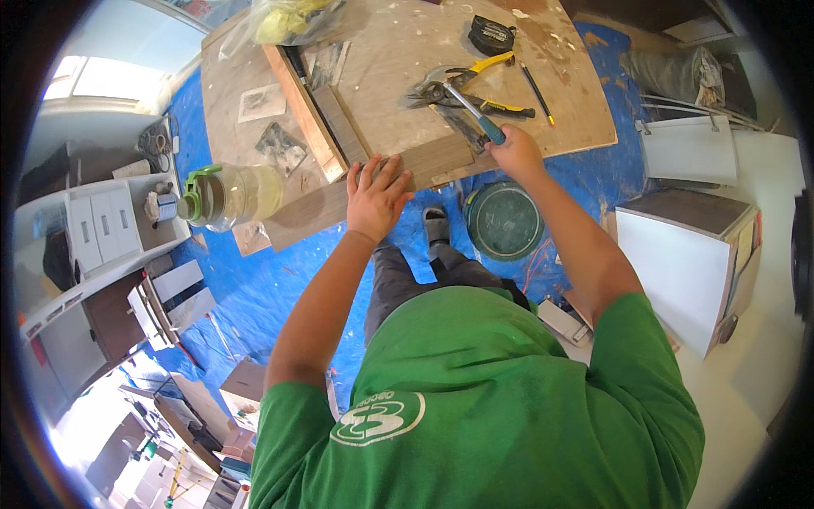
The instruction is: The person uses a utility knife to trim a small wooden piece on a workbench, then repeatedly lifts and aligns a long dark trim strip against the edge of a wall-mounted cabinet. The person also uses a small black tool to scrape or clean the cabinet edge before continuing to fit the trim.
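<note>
My left hand lies flat, fingers spread, on a grey-brown plank at the near edge of a plywood work board. My right hand grips the blue-handled hammer, whose metal head points up-left over the board. Yellow-handled pliers and dark snips lie right beside the hammer head. A black tape measure and a pencil rest further back on the board.
A clear plastic jug with a green lid lies at the board's left edge. A round dark lid sits on the blue tarp by my foot. White cabinet panels stand to the right, drawers to the left.
</note>
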Demonstrator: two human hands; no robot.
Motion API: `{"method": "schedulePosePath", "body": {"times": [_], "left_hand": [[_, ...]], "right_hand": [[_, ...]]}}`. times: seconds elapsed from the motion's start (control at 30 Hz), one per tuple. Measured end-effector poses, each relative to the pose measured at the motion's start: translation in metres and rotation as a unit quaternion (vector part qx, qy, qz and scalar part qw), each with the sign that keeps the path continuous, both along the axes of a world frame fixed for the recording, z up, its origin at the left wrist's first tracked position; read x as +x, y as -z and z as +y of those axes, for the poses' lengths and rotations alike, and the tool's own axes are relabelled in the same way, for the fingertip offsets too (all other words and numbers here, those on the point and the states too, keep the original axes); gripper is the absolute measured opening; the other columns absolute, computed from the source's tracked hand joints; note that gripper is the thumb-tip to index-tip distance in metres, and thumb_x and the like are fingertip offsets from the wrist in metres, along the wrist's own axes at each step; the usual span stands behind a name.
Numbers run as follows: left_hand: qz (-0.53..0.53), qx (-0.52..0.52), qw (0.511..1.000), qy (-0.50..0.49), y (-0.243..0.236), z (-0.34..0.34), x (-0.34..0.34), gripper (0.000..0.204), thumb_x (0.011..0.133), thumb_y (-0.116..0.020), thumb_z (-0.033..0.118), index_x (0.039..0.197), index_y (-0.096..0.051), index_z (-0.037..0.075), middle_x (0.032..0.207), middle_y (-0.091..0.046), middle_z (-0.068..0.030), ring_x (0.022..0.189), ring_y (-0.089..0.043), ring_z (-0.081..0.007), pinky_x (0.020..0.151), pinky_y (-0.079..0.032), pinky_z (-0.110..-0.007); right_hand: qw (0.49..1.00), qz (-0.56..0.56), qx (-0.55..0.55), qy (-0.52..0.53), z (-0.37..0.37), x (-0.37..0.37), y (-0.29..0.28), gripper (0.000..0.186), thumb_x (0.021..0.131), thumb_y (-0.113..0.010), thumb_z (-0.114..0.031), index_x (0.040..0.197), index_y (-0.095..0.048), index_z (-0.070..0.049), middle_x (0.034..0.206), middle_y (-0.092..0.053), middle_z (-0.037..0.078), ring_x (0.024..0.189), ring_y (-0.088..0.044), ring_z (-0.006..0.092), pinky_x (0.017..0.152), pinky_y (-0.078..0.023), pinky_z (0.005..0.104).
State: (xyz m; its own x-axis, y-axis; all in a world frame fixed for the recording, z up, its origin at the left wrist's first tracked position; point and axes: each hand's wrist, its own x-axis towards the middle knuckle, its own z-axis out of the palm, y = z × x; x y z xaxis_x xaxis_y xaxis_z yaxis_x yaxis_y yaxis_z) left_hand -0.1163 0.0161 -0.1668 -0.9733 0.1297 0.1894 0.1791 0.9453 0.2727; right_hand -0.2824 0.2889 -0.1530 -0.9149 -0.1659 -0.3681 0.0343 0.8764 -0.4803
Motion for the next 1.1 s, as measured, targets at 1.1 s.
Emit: {"method": "schedulePosePath", "body": {"times": [1.1], "left_hand": [[-0.045, -0.010, 0.995, 0.088, 0.004, -0.045, -0.004, 0.039, 0.096, -0.064, 0.040, 0.134, -0.067, 0.031, 0.156, -0.049, 0.0033, 0.149, -0.037, -0.0248, 0.124, -0.016, -0.058]], "right_hand": [[0.941, -0.213, -0.249, 0.089, 0.001, -0.007, -0.013, 0.031, 0.078, -0.084, -0.013, 0.097, -0.062, -0.002, 0.071, -0.060, 0.005, 0.052, -0.054, 0.0139, 0.045, -0.040, 0.0313]]}}
